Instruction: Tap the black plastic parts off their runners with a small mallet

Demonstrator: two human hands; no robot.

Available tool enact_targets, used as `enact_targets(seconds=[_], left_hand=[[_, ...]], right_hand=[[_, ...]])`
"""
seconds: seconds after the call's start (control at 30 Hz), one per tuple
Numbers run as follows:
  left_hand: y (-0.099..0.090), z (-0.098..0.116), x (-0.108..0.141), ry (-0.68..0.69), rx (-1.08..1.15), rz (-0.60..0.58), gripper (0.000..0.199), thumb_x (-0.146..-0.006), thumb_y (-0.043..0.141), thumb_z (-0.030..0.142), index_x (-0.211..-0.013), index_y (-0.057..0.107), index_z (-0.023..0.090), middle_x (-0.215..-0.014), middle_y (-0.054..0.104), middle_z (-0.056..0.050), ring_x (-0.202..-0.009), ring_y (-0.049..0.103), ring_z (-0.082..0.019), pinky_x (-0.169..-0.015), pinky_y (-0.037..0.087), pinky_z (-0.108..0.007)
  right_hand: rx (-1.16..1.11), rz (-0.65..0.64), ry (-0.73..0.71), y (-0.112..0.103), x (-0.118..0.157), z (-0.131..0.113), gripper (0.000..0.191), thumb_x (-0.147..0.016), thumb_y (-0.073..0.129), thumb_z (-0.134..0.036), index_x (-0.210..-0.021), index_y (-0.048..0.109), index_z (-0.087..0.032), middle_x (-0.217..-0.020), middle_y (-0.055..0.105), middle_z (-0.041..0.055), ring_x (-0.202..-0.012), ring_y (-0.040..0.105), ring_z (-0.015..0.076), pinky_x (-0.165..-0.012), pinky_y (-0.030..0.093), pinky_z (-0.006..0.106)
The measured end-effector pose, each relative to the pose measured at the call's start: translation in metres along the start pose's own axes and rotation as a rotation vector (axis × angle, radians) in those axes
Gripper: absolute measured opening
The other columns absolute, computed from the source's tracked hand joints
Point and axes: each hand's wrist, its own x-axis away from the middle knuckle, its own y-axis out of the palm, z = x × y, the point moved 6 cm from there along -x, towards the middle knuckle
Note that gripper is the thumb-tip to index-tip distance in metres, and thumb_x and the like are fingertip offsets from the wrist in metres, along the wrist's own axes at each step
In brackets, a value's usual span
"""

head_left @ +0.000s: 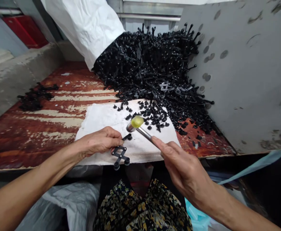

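A person in dark clothes with a flower pattern [142, 208], small yellow flowers and greenish leaves on black cloth, both forearms without sleeves, hands without gloves, plain dark cloth [109, 181] beside the flowered part

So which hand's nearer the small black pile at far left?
Your left hand, to the right of the small black pile; your right hand, gripping the hammer, is much farther right.

Left hand [104, 140] grips a black scissor linkage [120, 154] at the front edge of a white cloth [94, 123]. Right hand [181, 163] holds a hammer [142, 130], its head raised just beside the linkage's upper end. Small black knobs [152, 112] lie scattered on the cloth; a large heap of black parts [152, 64] stands behind.
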Motion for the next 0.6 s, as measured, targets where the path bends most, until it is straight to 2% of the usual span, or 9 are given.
enact_targets(seconds=[0.1,0.27,0.43,0.53,0.6], left_hand=[[0.001,0.002,0.002,0.007,-0.001,0.003,0.031,-0.054,0.067,0.043,-0.049,0.049,0.017,-0.041,0.037,0.005,-0.037,0.02,-0.003,-0.039,0.008,-0.021],[0.001,0.003,0.003,0.01,0.0,0.02,0.031,-0.052,0.067,0.042,-0.047,0.048,0.018,-0.041,0.038,0.005,-0.037,0.021,-0.003,-0.039,0.008,-0.021],[0.0,-0.001,0.001,0.016,0.001,-0.01,0.031,-0.054,0.067,0.042,-0.049,0.049,0.017,-0.041,0.039,0.005,-0.038,0.02,-0.003,-0.04,0.008,-0.021],[-0.002,-0.004,-0.001,0.029,-0.018,-0.018,0.032,-0.056,0.068,0.043,-0.051,0.05,0.017,-0.042,0.038,0.006,-0.039,0.02,-0.004,-0.04,0.009,-0.021],[-0.003,-0.005,-0.003,0.05,-0.055,-0.013,0.033,-0.059,0.067,0.044,-0.051,0.05,0.017,-0.042,0.038,0.006,-0.04,0.021,-0.005,-0.041,0.011,-0.021]], right_hand=[[-0.041,0.14,-0.04,-0.009,0.0,-0.005,0.069,-0.091,0.038,0.0,-0.153,0.025,-0.026,-0.087,0.057,0.0052,-0.069,0.057,0.0149,-0.06,0.053,0.025],[0.045,-0.045,-0.006,0.005,-0.002,-0.004,0.063,-0.091,0.036,-0.002,-0.15,0.032,-0.024,-0.084,0.057,0.0043,-0.056,0.053,0.0134,-0.051,0.051,0.025],[-0.029,0.164,-0.01,-0.009,0.001,-0.008,0.069,-0.09,0.04,-0.001,-0.153,0.026,-0.027,-0.088,0.06,0.0053,-0.066,0.058,0.0148,-0.058,0.053,0.024],[0.074,0.028,0.012,0.001,0.004,-0.002,0.063,-0.09,0.037,-0.003,-0.149,0.036,-0.025,-0.08,0.06,0.0038,-0.054,0.054,0.0135,-0.049,0.049,0.023],[0.054,-0.034,0.048,0.003,0.002,0.003,0.058,-0.09,0.037,-0.005,-0.145,0.042,-0.023,-0.082,0.062,0.0049,-0.056,0.057,0.0138,-0.052,0.051,0.024]])
